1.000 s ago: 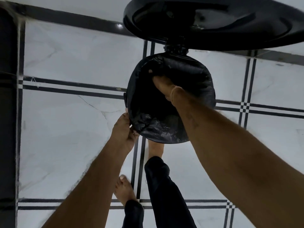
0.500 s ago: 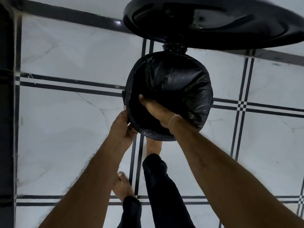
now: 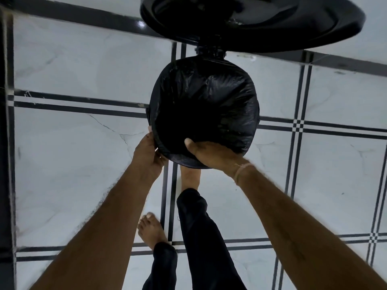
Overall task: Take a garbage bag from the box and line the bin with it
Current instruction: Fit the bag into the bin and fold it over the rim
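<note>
A round black bin stands on the floor below me, its lid (image 3: 251, 19) swung up and open at the far side. A black garbage bag (image 3: 209, 97) lines the inside and folds over the rim. My left hand (image 3: 148, 151) pinches the bag's edge at the near-left rim. My right hand (image 3: 211, 152) grips the folded bag over the near rim, thumb inside the opening. The box of bags is not in view.
White marble floor tiles (image 3: 73, 164) with black line borders lie all around. My two bare feet and black trouser legs (image 3: 199, 237) stand just in front of the bin. A dark vertical edge (image 3: 5, 143) runs down the left side.
My right hand has come out from deep inside the bag and moved back to the near rim. The left hand has stayed at the near-left rim.
</note>
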Demonstrator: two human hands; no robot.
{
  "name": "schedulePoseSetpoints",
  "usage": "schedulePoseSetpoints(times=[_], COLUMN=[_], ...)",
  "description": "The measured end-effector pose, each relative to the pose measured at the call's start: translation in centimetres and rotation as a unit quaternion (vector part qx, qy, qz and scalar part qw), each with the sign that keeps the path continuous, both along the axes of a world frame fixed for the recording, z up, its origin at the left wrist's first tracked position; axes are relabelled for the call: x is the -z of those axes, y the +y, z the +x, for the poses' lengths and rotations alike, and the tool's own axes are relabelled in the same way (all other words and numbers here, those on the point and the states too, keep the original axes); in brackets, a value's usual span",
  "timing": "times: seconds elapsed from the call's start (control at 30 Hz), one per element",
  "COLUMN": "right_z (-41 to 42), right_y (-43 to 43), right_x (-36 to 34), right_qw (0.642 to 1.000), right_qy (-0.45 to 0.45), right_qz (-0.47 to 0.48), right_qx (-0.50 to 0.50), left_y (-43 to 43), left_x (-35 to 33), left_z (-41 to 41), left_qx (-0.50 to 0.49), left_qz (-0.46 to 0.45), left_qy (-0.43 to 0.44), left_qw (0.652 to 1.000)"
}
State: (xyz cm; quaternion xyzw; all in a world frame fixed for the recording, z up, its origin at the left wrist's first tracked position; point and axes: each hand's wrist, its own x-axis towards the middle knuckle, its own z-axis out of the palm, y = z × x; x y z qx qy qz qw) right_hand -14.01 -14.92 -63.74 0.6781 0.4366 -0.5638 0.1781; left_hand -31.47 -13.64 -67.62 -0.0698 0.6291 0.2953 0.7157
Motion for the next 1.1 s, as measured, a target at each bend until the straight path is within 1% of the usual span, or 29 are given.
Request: schedulePoseSetpoints(times=[0.07, 0.17, 0.27, 0.33, 0.37, 0.43, 0.5, 0.57, 0.6, 0.67, 0.77, 0.87, 0.93, 1.0, 1.07, 1.1], right_z=[0.1, 0.3, 0.7, 1.0, 1.4, 2.1, 2.5, 2.8, 3.0, 3.4, 4.2, 4.3, 4.1, 3.9, 3.9, 3.9], right_y=[0.4, 1.7, 2.7, 3.1, 3.1, 2.6, 2.9, 4.6, 6.0, 9.4, 13.4, 14.1, 13.3, 11.3, 7.7, 5.7], right_x=[1.3, 3.2, 4.5, 4.1, 3.4, 1.4, -0.5, -1.1, -0.9, 0.1, 1.7, 2.6, 2.4, 1.2, -0.4, -1.0], right_qw=[1.0, 0.999, 0.999, 0.999, 1.0, 0.997, 0.988, 0.98, 0.977, 0.977, 0.983, 0.993, 0.993, 0.985, 0.965, 0.959], right_qy=[-0.016, -0.008, -0.004, -0.004, -0.001, 0.009, 0.055, 0.092, 0.092, 0.057, 0.003, -0.02, -0.043, -0.081, -0.15, -0.176], right_qz=[-0.02, -0.034, -0.026, -0.011, 0.009, 0.079, 0.138, 0.167, 0.182, 0.187, 0.146, 0.1, 0.101, 0.143, 0.217, 0.224], right_qx=[-0.012, 0.027, 0.039, 0.036, 0.029, 0.019, 0.037, 0.053, 0.061, 0.08, 0.115, 0.066, 0.051, 0.051, 0.009, -0.015], left_y=[0.0, 0.0, 0.1, 0.1, 0.1, 0.1, 0.1, 0.1, 0.1, 0.0, -0.1, -0.1, -0.1, -0.1, 0.0, 0.1], left_x=[0.1, 0.2, 0.1, -0.1, -0.1, -0.3, -0.4, -0.3, -0.3, -0.1, 0.5, 0.7, 0.8, 0.6, 0.2, 0.0], left_z=[0.0, -0.2, -0.3, -0.4, -0.3, -0.2, 0.0, 0.0, 0.0, 0.0, -0.2, -0.2, -0.1, 0.0, -0.1, -0.1], left_qx=[-0.001, -0.006, -0.009, -0.008, -0.007, -0.008, -0.011, -0.015, -0.018, -0.029, -0.029, -0.032, -0.023, -0.012, -0.008, -0.004], left_qz=[0.005, 0.004, 0.003, 0.002, 0.001, -0.002, -0.007, -0.014, -0.018, -0.026, -0.02, -0.005, 0.001, -0.006, -0.014, -0.013], left_qy=[0.001, -0.007, -0.015, -0.014, -0.014, -0.016, -0.01, -0.003, -0.002, -0.004, -0.003, -0.009, -0.01, -0.004, 0.0, -0.001], left_qw=[1.0, 1.0, 1.0, 1.0, 1.0, 1.0, 1.0, 1.0, 1.0, 0.999, 0.999, 0.999, 1.0, 1.0, 1.0, 1.0])
